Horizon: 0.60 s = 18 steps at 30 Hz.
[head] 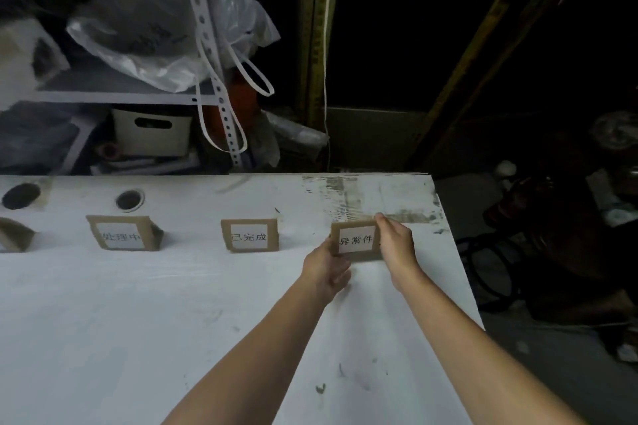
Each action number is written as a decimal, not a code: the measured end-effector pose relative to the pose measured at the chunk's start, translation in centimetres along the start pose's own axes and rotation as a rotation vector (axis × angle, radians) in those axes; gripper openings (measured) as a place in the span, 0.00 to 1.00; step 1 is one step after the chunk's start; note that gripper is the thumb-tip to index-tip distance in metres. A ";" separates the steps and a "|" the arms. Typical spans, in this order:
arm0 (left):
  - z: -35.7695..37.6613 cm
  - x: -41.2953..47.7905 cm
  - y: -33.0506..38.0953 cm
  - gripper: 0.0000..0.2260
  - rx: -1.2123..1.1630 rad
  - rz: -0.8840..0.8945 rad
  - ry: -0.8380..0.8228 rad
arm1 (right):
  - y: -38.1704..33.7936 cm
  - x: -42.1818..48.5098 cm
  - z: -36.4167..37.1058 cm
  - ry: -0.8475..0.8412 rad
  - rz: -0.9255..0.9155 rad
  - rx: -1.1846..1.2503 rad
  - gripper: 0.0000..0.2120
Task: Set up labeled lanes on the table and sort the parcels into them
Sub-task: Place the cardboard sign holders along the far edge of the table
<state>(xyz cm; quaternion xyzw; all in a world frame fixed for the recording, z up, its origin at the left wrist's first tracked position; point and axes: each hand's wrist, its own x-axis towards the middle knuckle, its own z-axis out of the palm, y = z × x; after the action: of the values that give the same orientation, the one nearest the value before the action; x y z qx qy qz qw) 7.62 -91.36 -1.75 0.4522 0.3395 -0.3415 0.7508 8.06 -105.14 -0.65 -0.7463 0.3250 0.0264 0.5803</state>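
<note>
A brown cardboard lane sign with a white paper label (355, 240) stands near the far right of the white table (145, 314). My left hand (326, 267) grips its lower left corner. My right hand (395, 245) holds its right edge, fingers reaching over the top. Two matching cardboard signs stand in the same row: one in the middle (250, 235) and one further left (122, 233). A fourth cardboard sign (15, 235) is cut off by the left edge. No parcels are in view.
Two round dark holes (129, 199) (21, 196) pierce the table behind the signs. The far right of the tabletop has a scuffed taped patch (366, 198). Behind the table stands a metal shelf with a plastic bag (165, 41) and a white bin (152, 134). Dark clutter lies right of the table edge.
</note>
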 end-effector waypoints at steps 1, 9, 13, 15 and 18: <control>0.1 0.6 -0.2 0.13 0.019 -0.004 -0.018 | 0.2 0.4 -0.2 -0.004 0.001 0.000 0.17; 0.4 3.8 -0.5 0.18 0.265 0.055 0.076 | 1.4 1.6 -0.5 -0.007 -0.011 0.001 0.14; 0.8 4.4 -0.5 0.18 0.305 0.067 0.081 | 1.6 1.8 -1.1 -0.016 0.002 -0.014 0.14; 0.9 4.2 -0.5 0.18 0.333 0.075 0.087 | 1.5 1.9 -1.4 -0.022 0.003 -0.037 0.14; 0.5 2.9 0.2 0.17 0.448 0.069 0.121 | 1.0 2.1 -2.3 -0.058 0.000 -0.092 0.13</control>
<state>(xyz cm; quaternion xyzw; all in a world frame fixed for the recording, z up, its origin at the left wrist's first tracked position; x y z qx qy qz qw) 9.48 -92.36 -3.83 0.6384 0.2839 -0.3549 0.6213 8.35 -108.26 -1.63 -0.7710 0.3066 0.0630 0.5546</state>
